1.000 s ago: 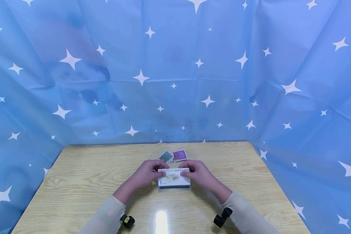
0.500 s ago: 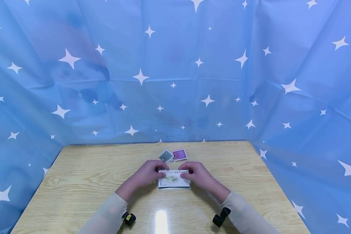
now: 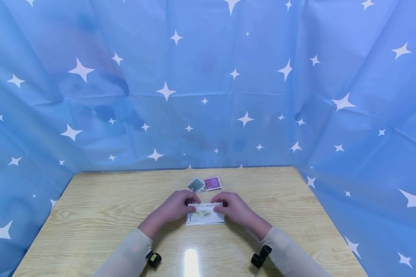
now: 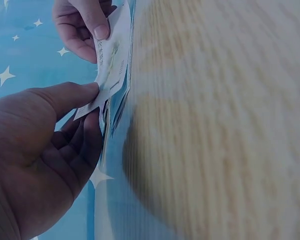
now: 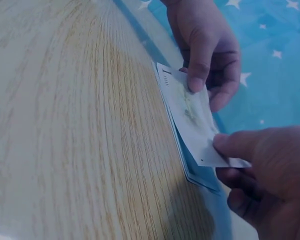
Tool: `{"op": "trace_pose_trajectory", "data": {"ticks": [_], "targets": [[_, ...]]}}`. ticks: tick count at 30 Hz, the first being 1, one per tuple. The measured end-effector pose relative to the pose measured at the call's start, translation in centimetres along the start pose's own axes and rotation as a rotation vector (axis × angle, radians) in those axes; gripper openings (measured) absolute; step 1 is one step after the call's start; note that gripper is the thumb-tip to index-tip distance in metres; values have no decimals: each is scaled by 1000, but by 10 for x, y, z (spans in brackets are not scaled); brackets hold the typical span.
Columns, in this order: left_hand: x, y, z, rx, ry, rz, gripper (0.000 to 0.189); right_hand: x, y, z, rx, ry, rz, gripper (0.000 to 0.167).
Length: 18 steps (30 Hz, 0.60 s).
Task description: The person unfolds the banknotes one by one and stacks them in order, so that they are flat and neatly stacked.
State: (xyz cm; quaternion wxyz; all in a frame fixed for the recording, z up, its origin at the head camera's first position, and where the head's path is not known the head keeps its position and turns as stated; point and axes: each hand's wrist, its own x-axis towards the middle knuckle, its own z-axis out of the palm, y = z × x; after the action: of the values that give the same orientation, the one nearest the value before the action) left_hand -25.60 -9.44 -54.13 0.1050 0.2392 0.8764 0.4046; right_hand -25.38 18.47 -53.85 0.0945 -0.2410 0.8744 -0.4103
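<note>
A white paper banknote (image 3: 205,217) marked "1" is held between both hands above the middle of the table. My left hand (image 3: 174,208) pinches its left end, thumb on top and fingers behind. At the other end, my right hand (image 3: 234,209) pinches it the same way. Beneath lies a small stack of notes (image 5: 204,176), its edges showing in the right wrist view. The held note tilts up from the stack at its far edge. How many notes lie below cannot be told.
Just beyond the hands lie a dark green note (image 3: 196,185) and a purple note (image 3: 212,183), with another piece partly hidden between them. The wooden table (image 3: 107,207) ends at a blue star-patterned curtain (image 3: 208,77).
Both hands have drawn the white banknote slightly toward me and down. The dark strip of the note beneath, visible earlier along its near edge, is now covered.
</note>
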Motion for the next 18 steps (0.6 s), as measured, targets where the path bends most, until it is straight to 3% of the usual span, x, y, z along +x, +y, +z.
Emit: {"op": "trace_pose_trajectory", "data": {"ticks": [18], "targets": [[2, -1, 5, 169, -2, 29, 18, 3, 2, 7, -156, -24, -75, 19]]}}
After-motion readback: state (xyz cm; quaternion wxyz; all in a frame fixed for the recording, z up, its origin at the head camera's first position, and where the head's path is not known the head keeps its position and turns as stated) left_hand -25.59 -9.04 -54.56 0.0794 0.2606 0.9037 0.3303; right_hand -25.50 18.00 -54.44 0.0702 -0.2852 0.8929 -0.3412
